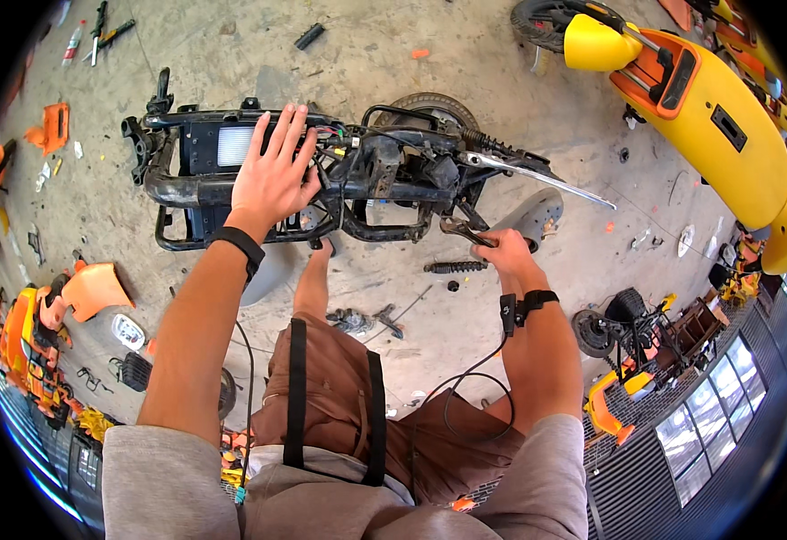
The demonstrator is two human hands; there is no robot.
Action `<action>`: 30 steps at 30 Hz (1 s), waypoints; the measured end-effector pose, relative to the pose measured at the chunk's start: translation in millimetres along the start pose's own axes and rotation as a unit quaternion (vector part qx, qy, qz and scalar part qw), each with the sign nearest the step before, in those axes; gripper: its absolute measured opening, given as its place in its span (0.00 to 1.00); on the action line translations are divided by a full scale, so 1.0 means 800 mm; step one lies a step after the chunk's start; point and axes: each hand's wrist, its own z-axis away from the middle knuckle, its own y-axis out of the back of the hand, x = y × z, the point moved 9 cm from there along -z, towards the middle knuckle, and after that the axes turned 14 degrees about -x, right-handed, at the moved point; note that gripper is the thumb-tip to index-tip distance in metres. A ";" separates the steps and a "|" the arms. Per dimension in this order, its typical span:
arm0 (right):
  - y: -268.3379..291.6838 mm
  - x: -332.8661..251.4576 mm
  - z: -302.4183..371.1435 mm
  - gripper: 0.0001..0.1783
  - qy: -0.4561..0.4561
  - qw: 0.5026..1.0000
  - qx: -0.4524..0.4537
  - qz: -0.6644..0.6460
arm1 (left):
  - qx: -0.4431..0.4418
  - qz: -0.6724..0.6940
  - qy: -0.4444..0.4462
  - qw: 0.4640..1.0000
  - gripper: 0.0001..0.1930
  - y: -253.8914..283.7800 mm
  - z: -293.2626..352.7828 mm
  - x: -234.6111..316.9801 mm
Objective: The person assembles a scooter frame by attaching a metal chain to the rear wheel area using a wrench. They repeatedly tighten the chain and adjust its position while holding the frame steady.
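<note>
A stripped black scooter frame lies across the floor in front of me, wires showing near its middle. My left hand rests flat on the frame with its fingers stretched out, next to a pale ribbed panel. My right hand is closed round a dark metal wrench, whose head is by the frame's lower right side. Over the right end of the frame extends a long chrome tool handle. A black coil-spring shock absorber lies on the floor below the wrench.
To the right stands a yellow scooter body with orange trim. Another partly stripped scooter is at lower right. Orange panels and scattered parts lie at left; a bottle and a black cylinder are at the far side.
</note>
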 end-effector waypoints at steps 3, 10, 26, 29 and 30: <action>0.002 -0.015 0.010 0.21 0.041 0.996 0.038 0.068 | -0.003 -0.001 0.002 1.000 0.24 -0.001 0.001 0.000; -0.009 -0.039 0.013 0.17 0.041 0.986 0.063 0.146 | -0.011 -0.004 0.001 1.000 0.25 -0.002 0.000 0.001; -0.018 -0.013 -0.014 0.23 -0.093 0.988 -0.051 -0.114 | -0.026 -0.016 -0.003 1.000 0.28 0.000 -0.006 0.008; -0.035 0.015 -0.015 0.20 -0.071 0.918 -0.154 -0.359 | -0.030 -0.010 -0.004 0.999 0.28 0.001 -0.009 0.012; -0.036 0.018 -0.016 0.18 -0.062 0.887 -0.176 -0.422 | -0.028 -0.009 -0.001 1.000 0.28 0.004 -0.008 0.009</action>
